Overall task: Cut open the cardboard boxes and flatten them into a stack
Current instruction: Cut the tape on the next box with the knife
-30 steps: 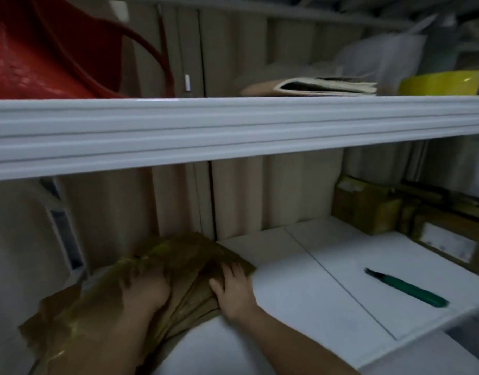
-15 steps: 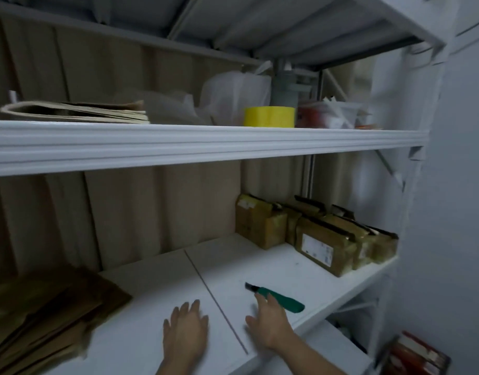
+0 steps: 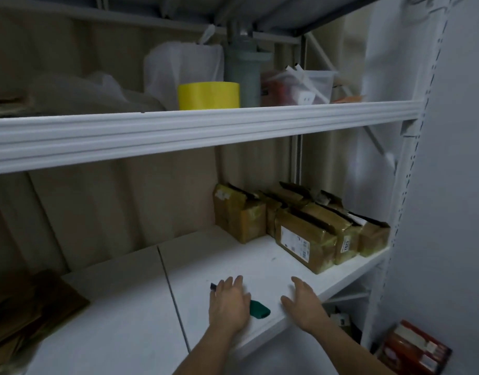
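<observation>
A person stands at a white metal shelf (image 3: 141, 301) and looks down at their two bare hands. The left hand (image 3: 229, 303) lies flat and spread over a green box cutter (image 3: 257, 309), covering its middle; the dark tip pokes out past the fingers and the green butt shows toward the front edge of the shelf. The fingers are not curled around it, so it looks covered rather than gripped. The right hand (image 3: 303, 303) hovers just beside it, open with fingers loosely spread, holding nothing. The taped cardboard boxes (image 3: 303, 231) stand in a tight cluster at the back right corner of the shelf, well apart from the hands and not yet cut. At the left edge, flattened brown cardboard (image 3: 27, 312) lies in a low stack. The step in hand appears to be picking up the cutter and fetching the next box. The next move likely calls for closing the left fingers around the handle while the right hand reaches to the back right for the nearest box. The middle of the shelf between stack and boxes is bare, giving room to work. The upper shelf (image 3: 206, 125) overhangs, limiting lift, and the cutter sits near the front edge, where a nudge could send it off.
</observation>
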